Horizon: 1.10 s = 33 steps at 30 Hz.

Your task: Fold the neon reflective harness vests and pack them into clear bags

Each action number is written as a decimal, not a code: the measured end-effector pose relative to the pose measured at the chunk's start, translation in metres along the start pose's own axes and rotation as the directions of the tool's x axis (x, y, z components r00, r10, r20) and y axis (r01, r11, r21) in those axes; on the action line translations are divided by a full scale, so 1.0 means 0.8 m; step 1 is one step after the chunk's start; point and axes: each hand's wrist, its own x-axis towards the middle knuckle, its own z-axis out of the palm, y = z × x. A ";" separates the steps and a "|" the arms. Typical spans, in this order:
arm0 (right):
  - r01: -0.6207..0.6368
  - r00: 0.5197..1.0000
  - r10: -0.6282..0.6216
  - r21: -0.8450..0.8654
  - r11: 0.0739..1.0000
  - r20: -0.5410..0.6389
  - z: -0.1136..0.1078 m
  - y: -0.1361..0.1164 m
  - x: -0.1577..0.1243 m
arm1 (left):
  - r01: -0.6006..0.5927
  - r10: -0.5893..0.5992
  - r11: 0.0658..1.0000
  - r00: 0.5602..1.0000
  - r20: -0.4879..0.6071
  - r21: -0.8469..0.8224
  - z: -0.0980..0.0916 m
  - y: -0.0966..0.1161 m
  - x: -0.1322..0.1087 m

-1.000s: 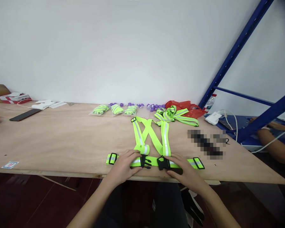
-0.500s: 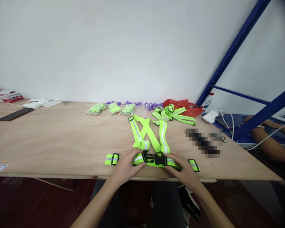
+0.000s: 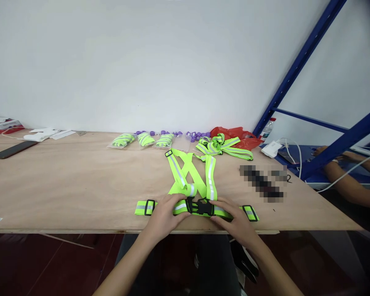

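Note:
A lime-yellow reflective harness (image 3: 210,174) with silver stripes lies on the wooden table, its shoulder straps crossing behind the waist strap. My left hand (image 3: 165,213) grips the waist strap at the pronged half of the black buckle (image 3: 189,204). Thumb and fingers of my right hand (image 3: 236,220) close on the socket half (image 3: 205,207). The prongs sit partly inside the socket, with a short gap still showing between the halves. Black slider adjusters (image 3: 149,207) show at both outer ends of the waist strap.
Bagged reflective straps (image 3: 123,140), small purple pieces (image 3: 198,136), a loose reflective harness (image 3: 225,147) and a red plastic bag (image 3: 245,137) line the back. Blue metal posts (image 3: 296,74) stand at right, near another person's arms (image 3: 345,170). A dark flat bar (image 3: 14,149) lies at left.
The two buckle halves have come closer together, the prongs now entering the socket. My right hand has shifted slightly left. The whole view has moved a little.

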 end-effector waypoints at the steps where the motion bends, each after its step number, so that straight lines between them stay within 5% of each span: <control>1: 0.009 1.000 -0.009 -0.009 1.000 0.004 0.001 0.000 0.001 | 0.006 -0.006 1.000 1.000 0.008 0.011 0.002 0.001 0.001; 7: 0.056 0.998 -0.054 -0.079 0.995 0.031 0.007 -0.004 0.005 | -0.003 -0.007 0.990 0.997 0.071 0.144 0.017 0.013 0.010; 10: 0.054 0.998 -0.047 -0.130 0.990 0.050 -0.003 -0.004 0.003 | -0.025 0.013 0.982 0.998 0.067 0.189 0.005 0.022 0.010; 16: -0.005 0.992 -0.024 -0.230 0.973 -0.121 -0.075 0.024 -0.016 | -0.072 0.061 0.980 0.996 0.062 0.185 -0.089 0.010 -0.013; 20: -0.136 0.991 0.136 -0.156 0.978 -0.009 -0.113 0.045 -0.031 | -0.060 0.029 0.987 0.979 0.203 0.146 -0.133 -0.031 -0.031; 24: -0.234 0.958 0.242 -0.070 0.970 0.153 -0.118 0.044 -0.032 | -0.044 0.013 0.990 0.975 0.224 0.133 -0.134 -0.054 -0.038; 33: -0.262 0.961 0.260 0.012 0.965 0.097 -0.115 0.039 -0.024 | -0.087 0.041 0.978 0.972 0.231 0.191 -0.128 -0.040 -0.016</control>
